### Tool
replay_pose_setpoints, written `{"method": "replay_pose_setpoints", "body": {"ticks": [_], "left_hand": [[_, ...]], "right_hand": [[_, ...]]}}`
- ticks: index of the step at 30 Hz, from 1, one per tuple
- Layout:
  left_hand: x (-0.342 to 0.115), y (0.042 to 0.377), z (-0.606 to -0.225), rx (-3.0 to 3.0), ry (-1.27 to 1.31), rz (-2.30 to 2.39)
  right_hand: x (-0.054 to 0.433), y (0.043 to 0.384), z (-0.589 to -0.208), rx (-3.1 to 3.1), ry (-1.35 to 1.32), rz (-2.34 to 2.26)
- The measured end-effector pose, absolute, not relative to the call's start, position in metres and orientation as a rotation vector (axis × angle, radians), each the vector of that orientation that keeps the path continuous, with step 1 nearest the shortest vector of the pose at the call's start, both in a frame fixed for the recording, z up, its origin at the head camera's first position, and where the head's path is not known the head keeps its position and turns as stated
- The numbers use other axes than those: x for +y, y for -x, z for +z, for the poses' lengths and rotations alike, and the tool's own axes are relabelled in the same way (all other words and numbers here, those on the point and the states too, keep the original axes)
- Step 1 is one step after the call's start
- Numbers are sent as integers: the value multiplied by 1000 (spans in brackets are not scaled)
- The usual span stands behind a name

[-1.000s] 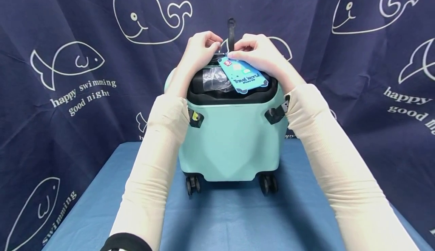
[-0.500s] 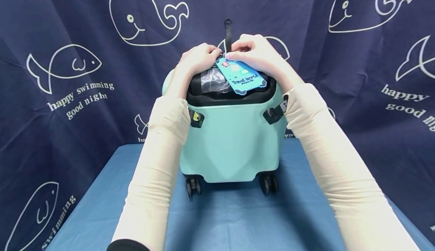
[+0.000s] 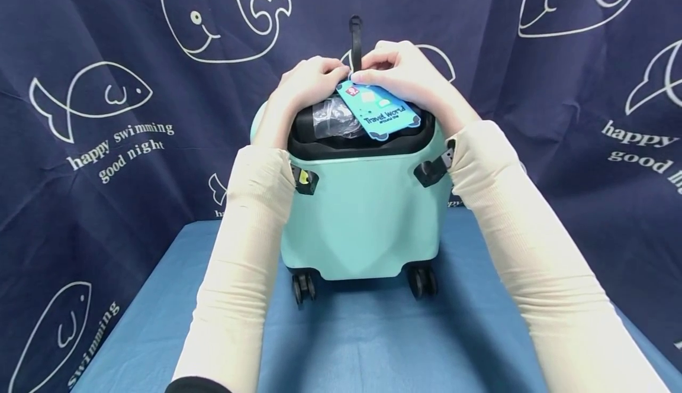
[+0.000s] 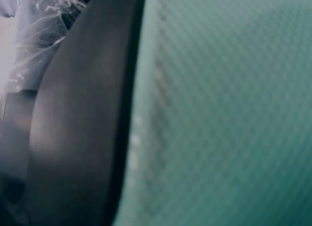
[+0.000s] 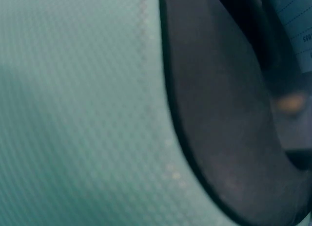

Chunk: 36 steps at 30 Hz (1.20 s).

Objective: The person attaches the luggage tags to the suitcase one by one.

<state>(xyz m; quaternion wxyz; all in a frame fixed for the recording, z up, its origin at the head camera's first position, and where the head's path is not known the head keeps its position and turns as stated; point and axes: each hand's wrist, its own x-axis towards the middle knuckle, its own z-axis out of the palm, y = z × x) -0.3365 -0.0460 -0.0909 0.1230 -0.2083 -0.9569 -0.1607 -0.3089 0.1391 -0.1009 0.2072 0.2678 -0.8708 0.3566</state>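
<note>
A mint-green suitcase (image 3: 364,215) stands upright on its wheels, its black top panel facing up. Over that panel slants a blue luggage tag (image 3: 379,112) printed "Travel World". My right hand (image 3: 407,70) pinches the tag's upper end between thumb and fingers, at the base of its black strap (image 3: 356,44). The strap sticks straight up, buckle at the top. My left hand (image 3: 311,79) reaches over the panel, with thumb and fingertips close together beside the strap's base; I cannot tell what they hold. Both wrist views show the suitcase's textured shell (image 4: 224,109) and black panel (image 5: 209,104).
Clear plastic wrap (image 3: 335,119) covers part of the carrying handle on the panel. The suitcase rests on a blue cloth-covered table (image 3: 351,345). Behind it hangs a navy curtain (image 3: 426,2) with white whale and fish drawings. Black wrist mounts (image 3: 431,171) sit by the cuffs.
My left hand has come down from above the panel toward the tag's upper end, its fingers lower over the handle area. The right hand has kept its pinch on the tag.
</note>
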Motion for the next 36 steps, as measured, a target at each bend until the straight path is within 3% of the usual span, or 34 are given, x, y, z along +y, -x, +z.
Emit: {"method": "replay_pose_setpoints", "body": {"ticks": [36], "left_hand": [[-42,332,-94,-2743,401,-458]], "right_hand": [[138,307,-101,-2439,-713,1011]]}}
